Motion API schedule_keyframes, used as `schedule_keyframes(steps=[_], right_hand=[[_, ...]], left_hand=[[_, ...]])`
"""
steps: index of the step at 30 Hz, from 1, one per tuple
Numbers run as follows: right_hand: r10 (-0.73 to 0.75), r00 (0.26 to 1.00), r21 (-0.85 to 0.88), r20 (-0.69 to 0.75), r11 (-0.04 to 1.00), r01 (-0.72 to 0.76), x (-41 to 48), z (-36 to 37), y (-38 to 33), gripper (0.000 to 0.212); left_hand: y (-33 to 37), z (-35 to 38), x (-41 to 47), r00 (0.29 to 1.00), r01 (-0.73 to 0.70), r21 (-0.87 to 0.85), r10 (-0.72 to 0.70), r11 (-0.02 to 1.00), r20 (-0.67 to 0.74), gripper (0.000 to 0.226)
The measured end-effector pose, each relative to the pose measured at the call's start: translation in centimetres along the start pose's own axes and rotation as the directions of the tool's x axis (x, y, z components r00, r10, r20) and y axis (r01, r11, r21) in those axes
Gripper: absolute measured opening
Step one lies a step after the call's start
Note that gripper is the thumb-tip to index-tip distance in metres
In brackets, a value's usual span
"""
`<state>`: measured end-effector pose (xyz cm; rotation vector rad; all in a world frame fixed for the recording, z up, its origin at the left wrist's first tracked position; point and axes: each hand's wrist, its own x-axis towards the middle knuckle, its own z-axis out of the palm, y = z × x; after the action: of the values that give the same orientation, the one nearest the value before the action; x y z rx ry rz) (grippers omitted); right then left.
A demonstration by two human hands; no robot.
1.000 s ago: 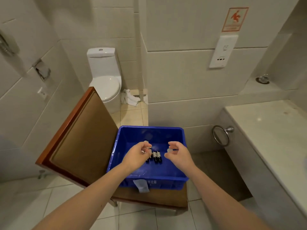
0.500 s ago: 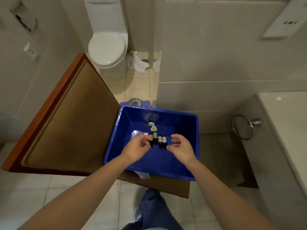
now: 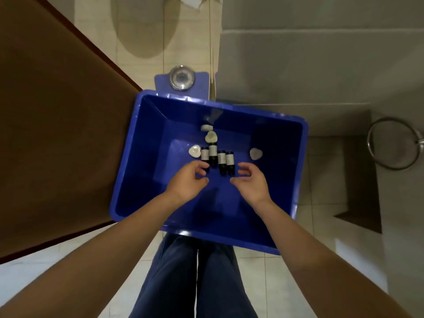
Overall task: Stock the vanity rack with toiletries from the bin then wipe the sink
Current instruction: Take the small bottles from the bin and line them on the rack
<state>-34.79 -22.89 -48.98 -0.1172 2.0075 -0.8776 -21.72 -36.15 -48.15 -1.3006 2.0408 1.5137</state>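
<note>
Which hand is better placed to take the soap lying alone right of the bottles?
The right hand: the soap lies just beyond its fingers, while the left hand is past the bottles.

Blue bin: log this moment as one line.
stage: hands inside bin | left hand: open, at leftmost bottle | right hand: open, by rightmost bottle | contents: four dark bottles, pale heart-shaped pieces | nothing lifted

The bin (image 3: pixel 146 134) is glossy blue plastic; the towel ring (image 3: pixel 394 143) and floor drain (image 3: pixel 182 78) are shiny metal; the floor (image 3: pixel 142 31) is smooth tile.
</note>
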Motion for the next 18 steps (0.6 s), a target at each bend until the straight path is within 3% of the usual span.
schedule_keyframes(steps=[5,9,12,18], right_hand=[[-0.044,0.999,-0.050,-0.022,0.998,0.043,4.8,1.7,2.2,0.054],[-0.126,0.991,-0.258,0.040,0.957,0.132,7.7,2.5,3.2,0.076],[-0.154,0.983,-0.427,0.098,0.886,0.182,9.5,3.1,3.7,0.087],[-0.145,0.985,-0.527,0.094,0.832,0.173,11.2,3.7,4.2,0.087]], left_hand=[[-2.5,2.2,4.6,1.000,-0.013,0.083,0.014,0.997,-0.014,0.056],[-3.8,3.0,7.3,0.998,-0.052,0.240,0.059,0.969,-0.024,0.075],[-4.7,3.2,9.2,0.993,-0.094,0.328,0.112,0.940,-0.036,0.081],[-5.8,3.8,11.2,0.976,-0.201,0.477,0.214,0.856,0.026,0.087]])
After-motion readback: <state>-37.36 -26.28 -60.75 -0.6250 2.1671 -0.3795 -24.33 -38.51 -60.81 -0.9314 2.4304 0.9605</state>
